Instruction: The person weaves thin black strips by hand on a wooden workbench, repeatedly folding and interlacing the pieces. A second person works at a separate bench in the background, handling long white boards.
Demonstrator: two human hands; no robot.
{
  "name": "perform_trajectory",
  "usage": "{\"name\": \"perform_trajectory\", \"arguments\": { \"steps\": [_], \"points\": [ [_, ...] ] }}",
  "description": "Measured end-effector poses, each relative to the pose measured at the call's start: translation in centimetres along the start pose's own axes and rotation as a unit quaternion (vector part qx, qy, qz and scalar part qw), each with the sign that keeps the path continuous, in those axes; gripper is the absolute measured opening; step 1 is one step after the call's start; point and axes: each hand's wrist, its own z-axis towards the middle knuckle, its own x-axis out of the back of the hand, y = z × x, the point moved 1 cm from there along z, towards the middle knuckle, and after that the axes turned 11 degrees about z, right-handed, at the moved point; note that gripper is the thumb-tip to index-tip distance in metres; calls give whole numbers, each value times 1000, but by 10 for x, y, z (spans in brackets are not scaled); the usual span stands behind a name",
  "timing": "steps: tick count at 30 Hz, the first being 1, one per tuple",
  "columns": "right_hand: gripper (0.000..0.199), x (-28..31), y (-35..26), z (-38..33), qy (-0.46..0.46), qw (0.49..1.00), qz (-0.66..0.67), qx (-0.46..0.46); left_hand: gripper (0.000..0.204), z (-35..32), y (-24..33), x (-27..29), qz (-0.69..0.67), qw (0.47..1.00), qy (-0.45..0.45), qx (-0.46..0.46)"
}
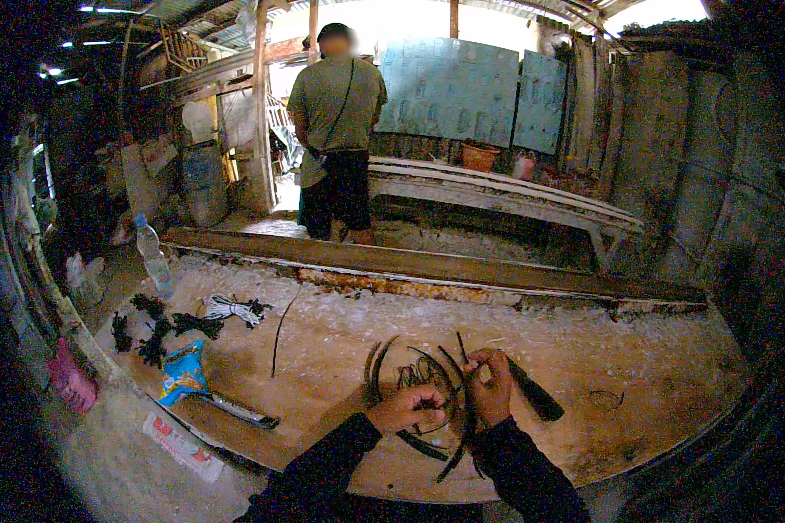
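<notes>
While the left hand (407,407) pinches thin dark strips (427,375), the right hand (490,386) grips what may be a black-handled knife (535,393); beyond them stands a person (337,131).

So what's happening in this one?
A person is working at a dusty bench, both hands in a tangle of thin dark strips. The left hand pinches some strips, and the right hand grips others beside a dark knife-like tool. Dark bundles, a blue packet and a bottle sit to the left. Another person stands beyond, back turned.
</notes>
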Motion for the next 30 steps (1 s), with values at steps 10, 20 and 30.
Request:
{"name": "perform_trajectory", "arguments": {
  "steps": [10,20,30],
  "points": [
    [9,-3,-10,-6,-88,986,120,-76,16,3,-11,25,66,895,440,25],
    [11,-12,-50,-15,-382,870,267,-161,7,-7,-9,38,99,884,446,102],
    [6,5,-22,-5,-273,920,218,-179,7,-5,2,34,82,962,259,31]
  ]
}}
